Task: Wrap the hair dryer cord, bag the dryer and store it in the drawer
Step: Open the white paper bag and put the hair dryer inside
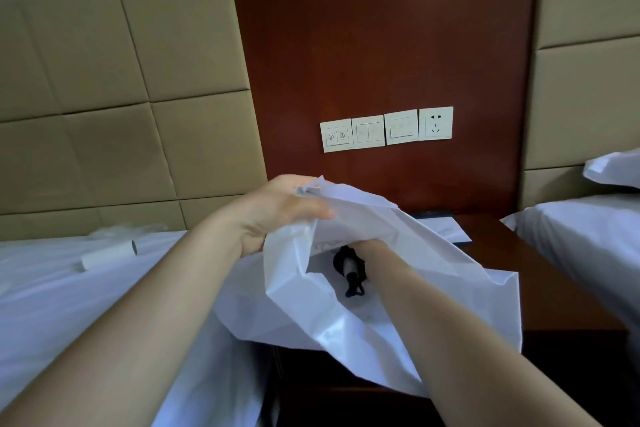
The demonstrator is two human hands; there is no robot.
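A white plastic bag is held open above the dark wooden nightstand. My left hand grips the bag's upper rim and lifts it. My right hand reaches into the bag's mouth, mostly hidden by the plastic. Inside the opening I see a black part of the hair dryer with wound cord, right against my right hand. Whether the fingers curl round it is hidden.
A white bed lies at the left with a white cardboard tube on it. Another bed and pillow are at the right. Wall switches and a socket sit on the red-brown panel. A white paper lies on the nightstand.
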